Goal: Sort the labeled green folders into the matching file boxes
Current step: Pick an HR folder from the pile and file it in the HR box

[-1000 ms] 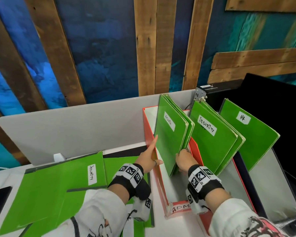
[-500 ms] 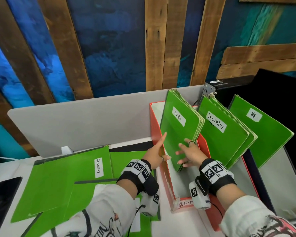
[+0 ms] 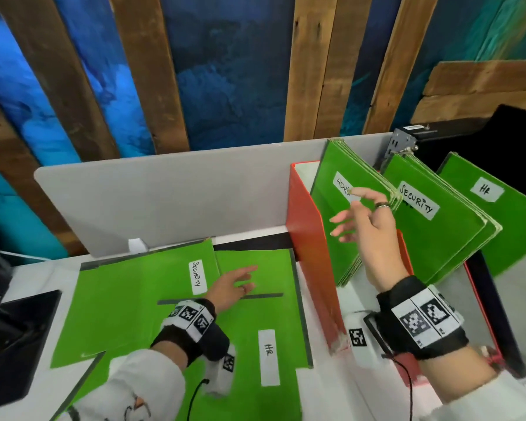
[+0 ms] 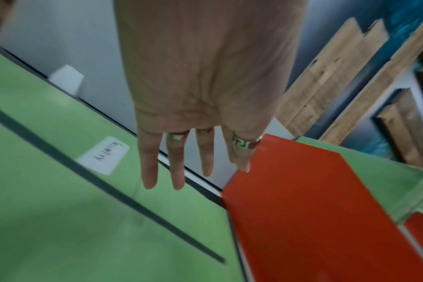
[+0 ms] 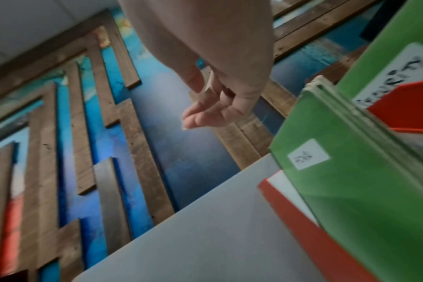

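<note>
Matt green card folders (image 3: 140, 287) with white paper labels (image 3: 197, 276); glossy red file box (image 3: 312, 238); rough wooden wall slats (image 3: 307, 65).

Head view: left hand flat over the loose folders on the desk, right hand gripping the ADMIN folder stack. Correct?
Not quite. The right hand grips nothing: its fingers are spread, raised in front of the ADMIN folder stack, as the head view shows. The left hand is indeed flat over the loose folders on the desk.

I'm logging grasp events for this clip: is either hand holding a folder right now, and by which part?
Nothing is held. The left hand reaches flat over the green folders on the table; the right hand hangs open before the upright green ADMIN folder.
</note>
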